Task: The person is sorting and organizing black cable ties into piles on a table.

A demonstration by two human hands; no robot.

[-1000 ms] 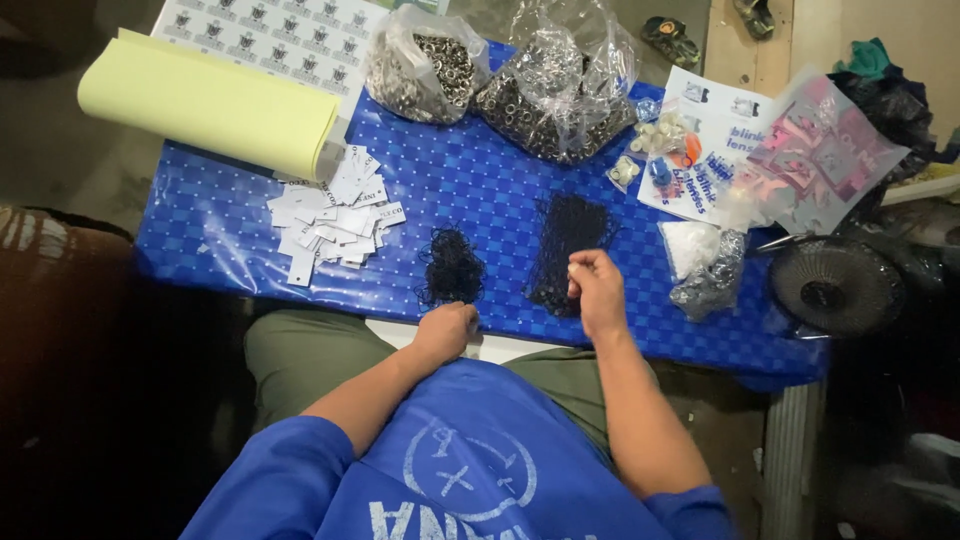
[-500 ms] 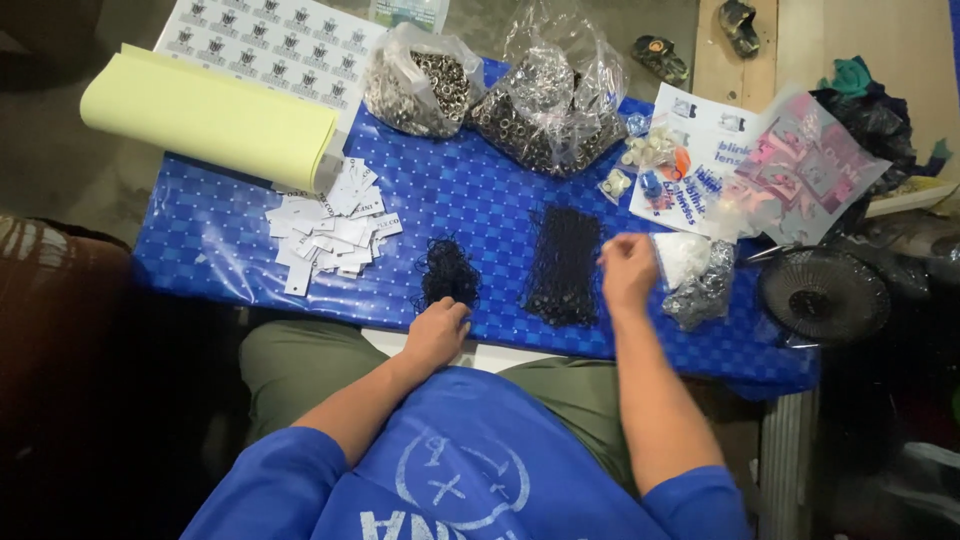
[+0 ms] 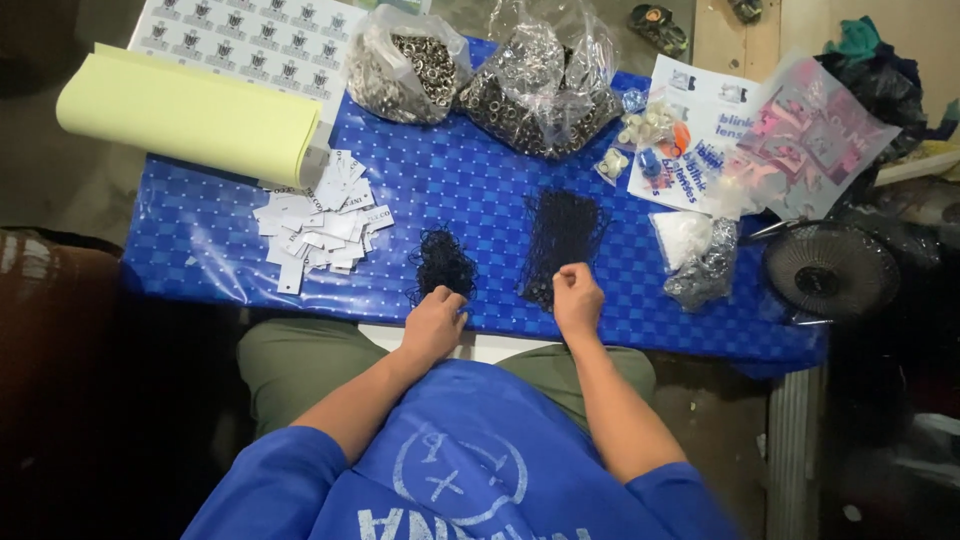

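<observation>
Table (image 3: pixel 480 190): big and flat, with a shiny blue cover in a woven square pattern; it lies across the person's lap.
Paper roll (image 3: pixel 190 115): a long, soft yellow roll at the far left; a white printed sheet (image 3: pixel 260 40) lies flat behind it.
Clear bags (image 3: pixel 545 85): two crinkly plastic bags at the far edge, full of small round metal rings.
Paper tags (image 3: pixel 320 225): a loose heap of little white strips, left of the hands.
Long string bundle (image 3: pixel 562 240): thin black strings laid out straight, in the middle of the table.
Small string clump (image 3: pixel 443 265): a tangled black ball, just left of the long bundle.
Right hand (image 3: pixel 577 298): curled, knuckles up; fingers pinched together on the near end of the long string bundle.
Left hand (image 3: pixel 433 325): curled near the table's front edge; fingertips touch the small string clump; I cannot tell if they grip it.
</observation>
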